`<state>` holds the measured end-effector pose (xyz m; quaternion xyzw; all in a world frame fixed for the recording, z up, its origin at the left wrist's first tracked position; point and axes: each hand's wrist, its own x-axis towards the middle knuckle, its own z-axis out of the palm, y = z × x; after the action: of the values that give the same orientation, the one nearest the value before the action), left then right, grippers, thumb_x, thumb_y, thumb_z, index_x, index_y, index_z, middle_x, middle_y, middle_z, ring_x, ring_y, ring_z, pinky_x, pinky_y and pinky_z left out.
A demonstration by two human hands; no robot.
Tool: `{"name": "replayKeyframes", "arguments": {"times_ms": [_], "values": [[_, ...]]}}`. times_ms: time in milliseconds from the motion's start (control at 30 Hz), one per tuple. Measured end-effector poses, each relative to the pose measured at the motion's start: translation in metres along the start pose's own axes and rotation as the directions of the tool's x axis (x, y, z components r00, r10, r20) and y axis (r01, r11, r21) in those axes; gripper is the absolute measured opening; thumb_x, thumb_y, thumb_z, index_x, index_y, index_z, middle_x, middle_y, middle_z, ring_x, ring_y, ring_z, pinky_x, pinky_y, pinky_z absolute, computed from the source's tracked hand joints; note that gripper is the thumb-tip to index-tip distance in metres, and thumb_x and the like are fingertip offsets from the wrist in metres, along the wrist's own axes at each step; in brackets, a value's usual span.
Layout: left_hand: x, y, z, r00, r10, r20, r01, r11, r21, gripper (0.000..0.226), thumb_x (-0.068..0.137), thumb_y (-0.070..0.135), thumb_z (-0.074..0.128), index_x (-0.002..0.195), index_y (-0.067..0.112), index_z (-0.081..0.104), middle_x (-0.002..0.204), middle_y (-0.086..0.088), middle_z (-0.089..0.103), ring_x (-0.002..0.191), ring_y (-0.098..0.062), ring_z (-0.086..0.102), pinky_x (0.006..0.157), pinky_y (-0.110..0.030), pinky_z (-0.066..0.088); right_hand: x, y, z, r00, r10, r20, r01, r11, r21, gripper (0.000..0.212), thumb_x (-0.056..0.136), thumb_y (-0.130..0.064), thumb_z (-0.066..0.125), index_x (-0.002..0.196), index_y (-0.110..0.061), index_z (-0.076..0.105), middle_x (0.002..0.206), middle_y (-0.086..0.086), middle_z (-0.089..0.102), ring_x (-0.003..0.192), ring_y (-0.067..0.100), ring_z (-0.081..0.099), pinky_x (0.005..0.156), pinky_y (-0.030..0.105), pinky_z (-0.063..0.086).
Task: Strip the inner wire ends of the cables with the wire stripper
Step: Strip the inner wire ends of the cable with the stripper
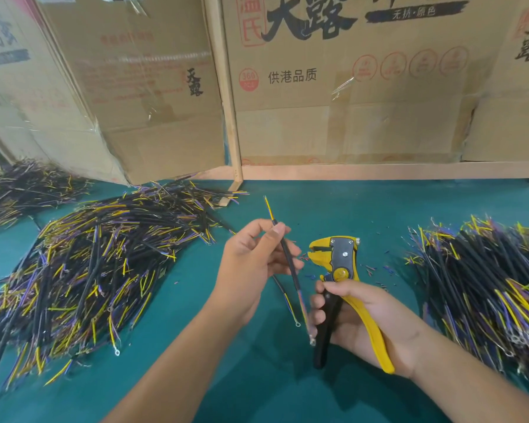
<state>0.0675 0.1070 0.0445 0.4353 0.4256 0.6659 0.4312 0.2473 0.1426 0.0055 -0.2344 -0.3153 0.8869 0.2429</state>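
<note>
My left hand (251,264) pinches a short black cable (291,264) near its upper end, holding it nearly upright above the green table. Thin yellow inner wires (268,209) stick out of the cable's top; its lower end hangs down with coloured wires and a ring terminal (311,340). My right hand (358,319) grips the handles of a yellow and black wire stripper (338,261), whose jaws point left toward the cable, a small gap apart from it.
A large heap of black cables (89,270) with yellow and purple wires lies at the left, another pile (486,285) at the right, a third (22,187) far left. Cardboard boxes (348,87) wall off the back. Insulation scraps (379,270) dot the green mat (257,377).
</note>
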Motion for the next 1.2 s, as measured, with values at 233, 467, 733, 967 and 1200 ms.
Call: {"name": "replayKeyframes", "arguments": {"times_ms": [233, 467, 733, 967, 1200], "values": [[-0.004, 0.007, 0.004, 0.978, 0.161, 0.133, -0.178, 0.975, 0.131, 0.014, 0.092, 0.02, 0.066, 0.104, 0.026, 0.062, 0.074, -0.008, 0.07, 0.049, -0.022, 0.062, 0.049, -0.029, 0.052, -0.005, -0.003, 0.01, 0.998, -0.02, -0.061, 0.019, 1.0, -0.01, 0.017, 0.078, -0.021, 0.065, 0.084, -0.005, 0.065, 0.078, 0.014, 0.054, 0.063, 0.029, 0.053, 0.065, 0.044, 0.053], [-0.005, 0.008, 0.001, 0.97, 0.198, 0.144, -0.227, 0.948, 0.222, 0.017, 0.093, 0.019, 0.065, 0.103, 0.032, 0.06, 0.089, -0.005, 0.072, 0.047, -0.021, 0.06, 0.042, -0.026, 0.045, 0.003, 0.003, -0.003, 1.0, 0.006, -0.017, -0.007, 1.0, -0.031, 0.033, 0.065, -0.024, 0.084, 0.086, -0.005, 0.068, 0.08, 0.015, 0.056, 0.066, 0.031, 0.055, 0.068, 0.047, 0.053], [-0.007, 0.007, 0.002, 0.97, 0.203, 0.134, -0.234, 0.928, 0.288, 0.011, 0.089, 0.028, 0.068, 0.09, 0.037, 0.061, 0.102, -0.006, 0.069, 0.052, -0.015, 0.054, 0.041, -0.023, 0.04, 0.007, 0.004, -0.008, 1.0, 0.024, -0.019, -0.024, 0.999, -0.033, 0.034, 0.066, -0.024, 0.085, 0.089, -0.004, 0.069, 0.081, 0.017, 0.057, 0.067, 0.032, 0.057, 0.07, 0.048, 0.053], [-0.005, 0.005, 0.0, 0.97, 0.211, 0.125, -0.242, 0.902, 0.358, 0.015, 0.093, 0.024, 0.063, 0.097, 0.039, 0.065, 0.101, 0.008, 0.064, 0.056, -0.016, 0.037, 0.05, -0.019, 0.032, 0.003, 0.003, -0.005, 1.0, 0.005, -0.021, -0.006, 0.999, -0.048, 0.032, 0.068, -0.022, 0.082, 0.09, -0.003, 0.067, 0.081, 0.017, 0.055, 0.066, 0.032, 0.056, 0.069, 0.048, 0.053], [-0.008, 0.003, 0.003, 0.965, 0.232, 0.126, -0.264, 0.848, 0.46, 0.012, 0.095, 0.028, 0.058, 0.099, 0.038, 0.063, 0.088, 0.02, 0.059, 0.061, -0.017, 0.042, 0.055, -0.015, 0.033, 0.01, 0.006, -0.013, 0.999, 0.02, -0.029, -0.022, 0.998, -0.057, 0.036, 0.066, -0.025, 0.086, 0.09, -0.005, 0.069, 0.08, 0.016, 0.057, 0.067, 0.033, 0.057, 0.07, 0.049, 0.052]]}}
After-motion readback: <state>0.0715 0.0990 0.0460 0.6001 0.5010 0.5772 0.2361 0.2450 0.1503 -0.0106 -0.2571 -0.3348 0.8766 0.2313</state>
